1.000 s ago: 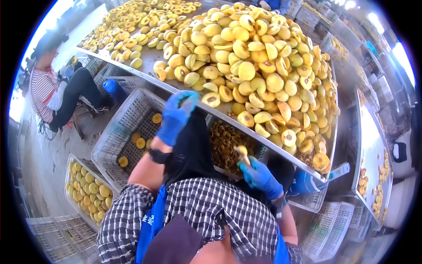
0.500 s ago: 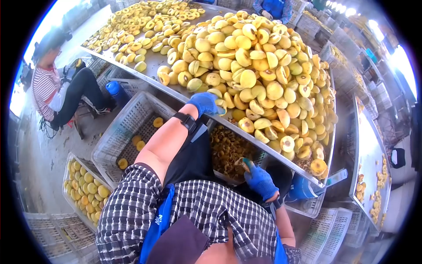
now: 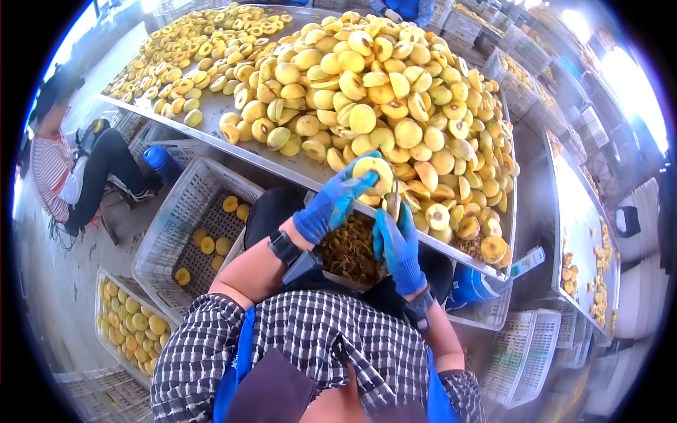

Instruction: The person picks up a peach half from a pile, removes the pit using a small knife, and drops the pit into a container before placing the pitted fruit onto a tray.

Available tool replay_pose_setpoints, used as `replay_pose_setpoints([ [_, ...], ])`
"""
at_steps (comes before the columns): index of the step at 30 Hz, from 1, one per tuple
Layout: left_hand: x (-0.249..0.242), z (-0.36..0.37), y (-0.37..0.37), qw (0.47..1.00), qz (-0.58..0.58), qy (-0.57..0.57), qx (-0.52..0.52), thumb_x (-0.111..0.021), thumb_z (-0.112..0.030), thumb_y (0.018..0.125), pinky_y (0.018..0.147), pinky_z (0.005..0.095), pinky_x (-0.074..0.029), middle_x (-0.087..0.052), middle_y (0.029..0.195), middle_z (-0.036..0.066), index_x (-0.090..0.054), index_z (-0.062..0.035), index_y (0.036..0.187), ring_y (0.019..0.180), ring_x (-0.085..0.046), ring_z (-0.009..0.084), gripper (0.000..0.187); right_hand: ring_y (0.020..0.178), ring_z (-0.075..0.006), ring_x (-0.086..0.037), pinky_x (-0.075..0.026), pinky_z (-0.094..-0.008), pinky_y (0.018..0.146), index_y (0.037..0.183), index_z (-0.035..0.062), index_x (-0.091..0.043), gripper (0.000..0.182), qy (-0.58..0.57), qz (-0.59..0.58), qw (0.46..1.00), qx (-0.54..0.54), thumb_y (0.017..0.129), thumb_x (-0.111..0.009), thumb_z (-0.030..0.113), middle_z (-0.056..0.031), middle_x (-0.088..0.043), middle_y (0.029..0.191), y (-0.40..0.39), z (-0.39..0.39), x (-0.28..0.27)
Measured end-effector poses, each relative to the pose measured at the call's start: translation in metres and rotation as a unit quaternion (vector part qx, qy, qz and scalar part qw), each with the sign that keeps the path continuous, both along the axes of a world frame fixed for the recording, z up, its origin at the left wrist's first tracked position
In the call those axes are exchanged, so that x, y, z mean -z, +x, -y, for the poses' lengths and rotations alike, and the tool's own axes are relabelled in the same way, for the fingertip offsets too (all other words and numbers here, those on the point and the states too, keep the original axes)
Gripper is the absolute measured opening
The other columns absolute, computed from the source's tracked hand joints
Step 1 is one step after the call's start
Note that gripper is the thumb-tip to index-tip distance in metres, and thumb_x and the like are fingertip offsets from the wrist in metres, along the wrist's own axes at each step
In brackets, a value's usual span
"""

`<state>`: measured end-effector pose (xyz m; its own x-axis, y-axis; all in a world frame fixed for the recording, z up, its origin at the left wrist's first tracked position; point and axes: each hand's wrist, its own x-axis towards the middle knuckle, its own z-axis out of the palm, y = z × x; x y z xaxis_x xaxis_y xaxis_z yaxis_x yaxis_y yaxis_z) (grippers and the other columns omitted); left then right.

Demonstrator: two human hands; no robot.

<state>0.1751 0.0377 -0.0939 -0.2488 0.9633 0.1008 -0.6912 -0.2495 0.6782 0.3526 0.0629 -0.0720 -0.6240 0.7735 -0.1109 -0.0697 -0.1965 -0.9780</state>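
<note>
My left hand (image 3: 329,203), in a blue glove, is closed around a yellow peach half (image 3: 372,176), its cut face and hollow turned up. My right hand (image 3: 402,248), also gloved in blue, grips a slim hand tool (image 3: 393,196) with a narrow metal tip beside that peach half; fingers hide most of its handle. Both hands are at the front rim of a metal table (image 3: 271,162), which bears a big heap of peach halves (image 3: 384,92). Below my hands, brown pit scraps (image 3: 347,252) fill a container between my knees.
A grey crate (image 3: 156,243) with several peach halves stands at my left, with a fuller crate of peaches (image 3: 134,321) nearer. A blue bucket (image 3: 469,285) is at my right. One seated person (image 3: 53,166) works at far left; another person (image 3: 402,8) is behind the heap.
My left hand has come off the table rim, bringing a peach half toward the middle. My right hand has risen from over the scraps to meet it with the tool. The view has shifted slightly.
</note>
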Motion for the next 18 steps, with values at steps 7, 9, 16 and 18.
replay_pose_setpoints([
  [7,-0.025,0.031,0.004,0.979,0.015,-0.122,0.16,-0.046,-0.046,0.106,0.103,0.0418,-0.054,-0.061,0.132,0.014,-0.049,-0.0024,0.141,0.122,-0.061,0.0243,0.056,0.056,-0.01,-0.054,-0.042,-0.0231,0.049,0.12,0.0048,-0.054,0.027,0.261,0.037,0.963,0.061,0.095,-0.066,0.01,-0.0053,-0.062,0.078,0.0,-0.031,0.006],
  [9,-0.009,0.03,0.002,0.986,0.016,-0.101,0.134,-0.049,-0.044,0.104,0.101,0.046,-0.056,-0.058,0.137,0.017,-0.048,-0.0043,0.143,0.124,-0.06,0.0304,0.055,0.07,-0.0167,-0.066,-0.051,-0.0305,0.059,0.114,0.0009,-0.057,0.024,0.517,0.095,0.847,0.08,0.097,-0.067,0.014,-0.0131,-0.069,0.088,-0.001,-0.034,0.001],
  [16,-0.005,0.024,0.007,0.972,0.211,0.03,0.102,-0.056,-0.033,0.101,0.103,0.0493,-0.053,-0.054,0.142,0.021,-0.045,-0.0042,0.147,0.126,-0.058,0.0343,0.056,0.067,-0.0365,-0.066,-0.05,-0.0427,0.059,0.119,-0.0023,-0.056,0.032,0.395,0.168,0.903,0.006,0.098,-0.065,0.02,-0.0212,-0.066,0.079,0.018,-0.007,0.001],
  [18,-0.007,0.022,0.011,0.954,0.268,0.051,0.124,-0.054,-0.029,0.1,0.103,0.0504,-0.051,-0.052,0.144,0.024,-0.044,-0.0047,0.149,0.129,-0.056,0.0383,0.056,0.069,-0.0458,-0.064,-0.049,-0.0467,0.057,0.119,-0.0054,-0.053,0.036,0.526,0.225,0.82,0.032,0.099,-0.064,0.023,-0.0284,-0.064,0.077,0.016,-0.001,-0.004],
])
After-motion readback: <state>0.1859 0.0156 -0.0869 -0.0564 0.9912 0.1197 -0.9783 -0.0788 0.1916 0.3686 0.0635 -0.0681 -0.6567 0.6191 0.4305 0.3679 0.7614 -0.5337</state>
